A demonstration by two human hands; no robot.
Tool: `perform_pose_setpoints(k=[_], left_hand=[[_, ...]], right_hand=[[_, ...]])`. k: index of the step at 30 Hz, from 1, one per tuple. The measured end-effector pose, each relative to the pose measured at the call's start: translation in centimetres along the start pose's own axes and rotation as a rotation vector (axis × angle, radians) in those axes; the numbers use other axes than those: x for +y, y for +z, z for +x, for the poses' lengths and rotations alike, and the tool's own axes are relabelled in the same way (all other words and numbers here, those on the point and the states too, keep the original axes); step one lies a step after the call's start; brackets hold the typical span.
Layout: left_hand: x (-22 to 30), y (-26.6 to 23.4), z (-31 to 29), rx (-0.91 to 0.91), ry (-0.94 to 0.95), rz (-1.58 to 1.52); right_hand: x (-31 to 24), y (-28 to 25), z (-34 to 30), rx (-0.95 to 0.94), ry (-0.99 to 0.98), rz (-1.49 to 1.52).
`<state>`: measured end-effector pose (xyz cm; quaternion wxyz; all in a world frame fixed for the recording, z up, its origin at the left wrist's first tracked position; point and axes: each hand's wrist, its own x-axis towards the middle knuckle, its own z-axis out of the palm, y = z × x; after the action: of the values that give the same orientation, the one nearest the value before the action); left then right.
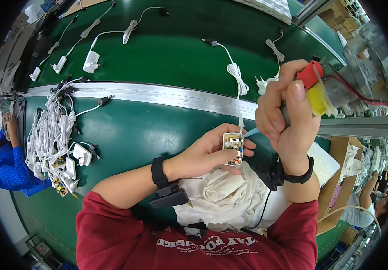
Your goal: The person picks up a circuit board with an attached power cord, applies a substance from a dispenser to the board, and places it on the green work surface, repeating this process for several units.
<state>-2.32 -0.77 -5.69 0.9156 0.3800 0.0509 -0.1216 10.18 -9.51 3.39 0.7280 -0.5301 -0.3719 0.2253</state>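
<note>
In my left hand [205, 153] is an opened white power adapter [233, 148], its circuit board facing up. My thumb lies across its lower part and the other fingers are beneath and behind it. A white cable [236, 74] runs from its top end over the metal rail. Closed around a dispensing tool [315, 96] with red and yellow parts, my right hand [288, 108] is raised to the right. The tool's blue tapered nozzle [251, 132] points at the adapter's upper right corner; whether it touches is too small to tell.
Left of my arms lies a heap of adapters with bundled white cables [52, 130]. More adapters [91, 61] rest on the green surface [171, 58] beyond the metal rail [158, 93]. Pale cloth [221, 193] is bunched before me. A cardboard box [333, 193] stands right; people work at both sides.
</note>
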Motion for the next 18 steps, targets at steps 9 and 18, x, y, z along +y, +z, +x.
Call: perform_pose_setpoints(k=[9,18], left_hand=[[-0.15,-0.42,0.01,-0.016,-0.003,-0.020],[-0.69,-0.82,0.25,0.014,-0.001,0.000]], right_hand=[[0.47,0.05,0.02,0.003,0.014,0.005],[-0.33,0.40,-0.12,0.019,0.049,-0.088]])
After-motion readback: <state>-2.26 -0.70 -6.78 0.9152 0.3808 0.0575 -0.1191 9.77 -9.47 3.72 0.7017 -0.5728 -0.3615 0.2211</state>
